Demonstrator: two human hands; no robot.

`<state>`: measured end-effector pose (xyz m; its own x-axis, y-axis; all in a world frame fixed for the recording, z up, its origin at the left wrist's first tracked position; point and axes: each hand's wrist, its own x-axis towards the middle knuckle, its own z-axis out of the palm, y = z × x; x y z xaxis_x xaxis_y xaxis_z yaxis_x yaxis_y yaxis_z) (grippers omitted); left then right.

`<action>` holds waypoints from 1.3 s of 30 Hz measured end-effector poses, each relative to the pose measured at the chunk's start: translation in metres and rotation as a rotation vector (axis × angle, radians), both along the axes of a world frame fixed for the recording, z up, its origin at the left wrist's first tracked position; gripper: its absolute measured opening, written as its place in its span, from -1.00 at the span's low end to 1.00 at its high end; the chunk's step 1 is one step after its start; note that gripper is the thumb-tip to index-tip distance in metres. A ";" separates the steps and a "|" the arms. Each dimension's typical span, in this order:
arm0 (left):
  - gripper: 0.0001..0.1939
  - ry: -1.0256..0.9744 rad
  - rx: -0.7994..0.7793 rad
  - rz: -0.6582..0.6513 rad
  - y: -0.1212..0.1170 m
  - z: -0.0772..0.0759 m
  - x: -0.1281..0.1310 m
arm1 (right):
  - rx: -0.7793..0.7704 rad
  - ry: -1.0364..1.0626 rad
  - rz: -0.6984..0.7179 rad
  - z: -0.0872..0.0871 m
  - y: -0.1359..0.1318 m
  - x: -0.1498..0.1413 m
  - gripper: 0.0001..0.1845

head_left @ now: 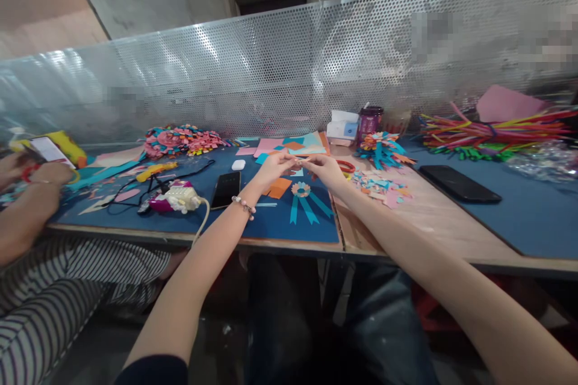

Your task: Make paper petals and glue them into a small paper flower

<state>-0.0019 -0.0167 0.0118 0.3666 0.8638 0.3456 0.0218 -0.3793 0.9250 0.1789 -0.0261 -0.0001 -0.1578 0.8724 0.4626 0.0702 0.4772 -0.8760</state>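
Note:
My left hand [273, 168] and my right hand [325, 171] meet over the blue mat, fingertips pinched together. Between them is something small and pale, too tiny to make out. Just below lies a paper rosette [300, 190] with a peach and blue petalled head and blue forked tails fanned toward me. Orange paper pieces [277, 188] lie under my left hand. Beside my right hand are red-handled scissors [346, 166], partly hidden by it.
Paper scraps [379, 186] and a bundle of blue and orange strips [383, 149] lie at right, near a dark phone [459, 183]. Another phone [226, 189] and a cable-wrapped plug [178, 198] are at left. A co-worker's hand [52, 174] holds scissors at far left.

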 end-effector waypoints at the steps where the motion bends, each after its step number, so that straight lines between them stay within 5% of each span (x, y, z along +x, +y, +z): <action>1: -0.71 -0.011 -0.010 -0.001 0.000 0.000 0.000 | -0.002 0.002 0.005 0.000 0.000 0.000 -0.58; 18: -0.76 -0.023 -0.113 -0.050 -0.005 0.002 -0.001 | -0.043 -0.029 0.116 0.002 -0.001 0.004 -0.63; 39: -0.74 0.073 -0.062 -0.039 -0.002 0.000 0.000 | -0.133 -0.050 0.105 0.006 -0.005 0.007 -0.72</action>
<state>-0.0022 -0.0182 0.0117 0.4223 0.8674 0.2633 0.0763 -0.3234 0.9432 0.1856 -0.0308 0.0062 -0.2715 0.9027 0.3339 0.0711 0.3648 -0.9284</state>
